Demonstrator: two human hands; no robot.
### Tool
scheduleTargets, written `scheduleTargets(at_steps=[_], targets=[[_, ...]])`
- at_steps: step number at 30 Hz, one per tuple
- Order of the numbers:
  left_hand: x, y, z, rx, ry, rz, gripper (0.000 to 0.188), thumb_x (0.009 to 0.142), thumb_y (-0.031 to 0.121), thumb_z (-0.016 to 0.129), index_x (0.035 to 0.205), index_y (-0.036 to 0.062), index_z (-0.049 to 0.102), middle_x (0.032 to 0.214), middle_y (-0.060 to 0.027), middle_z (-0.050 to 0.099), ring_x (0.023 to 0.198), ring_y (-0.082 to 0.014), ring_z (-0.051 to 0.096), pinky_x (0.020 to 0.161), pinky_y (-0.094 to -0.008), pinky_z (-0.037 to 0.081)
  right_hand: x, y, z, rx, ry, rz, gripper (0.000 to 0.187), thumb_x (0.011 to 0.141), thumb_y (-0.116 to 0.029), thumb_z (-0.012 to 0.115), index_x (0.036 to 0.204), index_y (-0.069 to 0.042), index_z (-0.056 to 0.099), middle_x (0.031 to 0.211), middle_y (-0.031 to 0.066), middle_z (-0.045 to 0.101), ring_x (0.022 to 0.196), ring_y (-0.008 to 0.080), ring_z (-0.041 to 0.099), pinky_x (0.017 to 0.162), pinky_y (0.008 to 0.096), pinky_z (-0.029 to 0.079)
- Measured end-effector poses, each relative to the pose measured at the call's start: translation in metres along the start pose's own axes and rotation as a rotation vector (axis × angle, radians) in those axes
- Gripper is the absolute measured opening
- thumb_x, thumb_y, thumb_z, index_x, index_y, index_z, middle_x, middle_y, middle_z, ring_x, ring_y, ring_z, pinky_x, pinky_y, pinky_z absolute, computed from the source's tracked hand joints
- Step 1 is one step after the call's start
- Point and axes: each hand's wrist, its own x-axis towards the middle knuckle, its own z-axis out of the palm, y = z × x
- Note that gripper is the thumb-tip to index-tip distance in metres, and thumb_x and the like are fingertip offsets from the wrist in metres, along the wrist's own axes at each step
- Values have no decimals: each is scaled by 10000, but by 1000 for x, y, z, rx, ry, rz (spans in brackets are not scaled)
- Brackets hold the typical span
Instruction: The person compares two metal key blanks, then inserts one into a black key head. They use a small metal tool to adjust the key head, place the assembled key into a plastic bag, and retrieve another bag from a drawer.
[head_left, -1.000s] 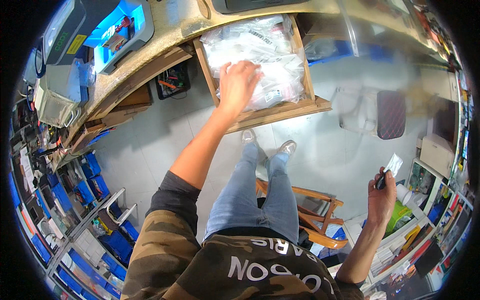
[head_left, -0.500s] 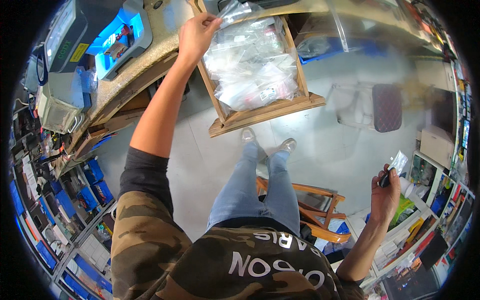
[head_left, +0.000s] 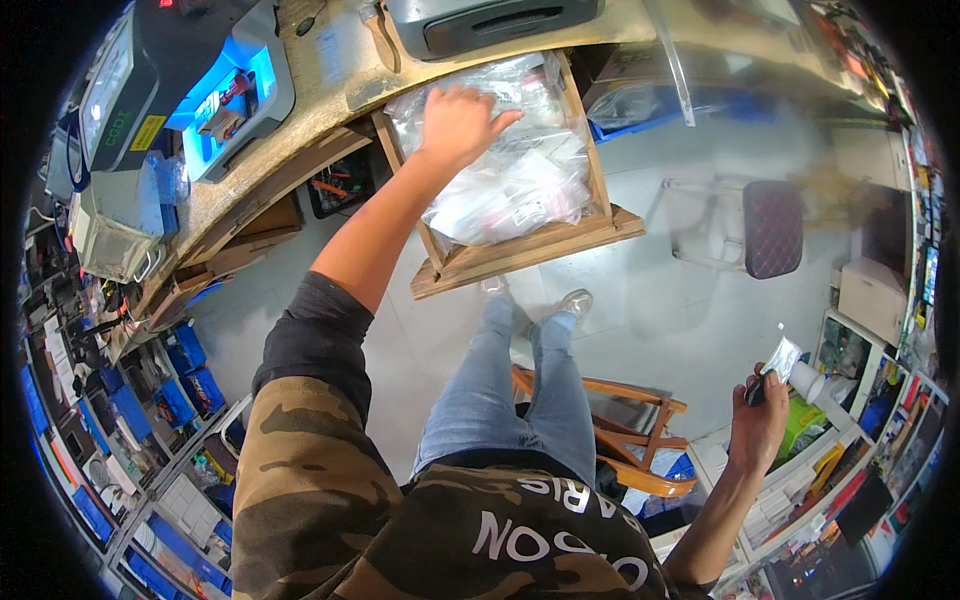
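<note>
A wooden drawer (head_left: 530, 262) stands pulled out from the bench, filled with clear plastic bags (head_left: 520, 190). Over the bags at its back left lies my left hand (head_left: 462, 125), palm down and open, fingers spread and thumb pointing right. Whether any bag is caught beneath that palm is hidden. Out to the right, well away from the drawer, my right hand (head_left: 762, 430) is closed round a small black object (head_left: 755, 390). A shiny silver packet (head_left: 783, 358) sticks up from the same fingers.
Along the curved bench (head_left: 330, 75) sit a machine with a blue-lit bay (head_left: 235, 100) and a dark grey device (head_left: 500, 25). A padded stool (head_left: 773, 230) stands right of the drawer. Near my legs is a wooden chair (head_left: 650, 470). Shelves with blue bins (head_left: 190, 375) line the left.
My left hand has let go of the clear bag it pinched at the drawer's back and spread over the bags, farther right and nearer. My right hand has dropped slightly, still holding its things.
</note>
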Motion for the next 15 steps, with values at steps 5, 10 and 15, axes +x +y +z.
scheduleTargets(at_steps=[5, 10, 15], targets=[[51, 27, 20, -224, 51, -103, 265, 795, 298, 556, 801, 42, 623, 845, -120, 620, 768, -311, 593, 667, -419, 450, 0, -1, -4, -4, 35, 3, 136, 830, -141, 572, 943, -71, 547, 893, 42, 586, 751, 85, 529, 661, 254, 435], [99, 56, 66, -581, -63, -721, 324, 752, 370, 595, 880, 80, 659, 889, -192, 620, 833, -355, 589, 743, -402, 460, 0, 2, -7, 9, 94, 19, 129, 836, -146, 564, 943, -75, 549, 885, 37, 587, 738, 82, 532, 659, 250, 443], [97, 72, 76, -883, 271, -912, 313, 763, 310, 612, 823, 5, 647, 728, -144, 625, 705, -261, 619, 657, -346, 505, 4, 1, -25, 36, 141, 33, 111, 832, -144, 572, 921, -79, 560, 872, 28, 592, 724, 74, 536, 657, 246, 445]])
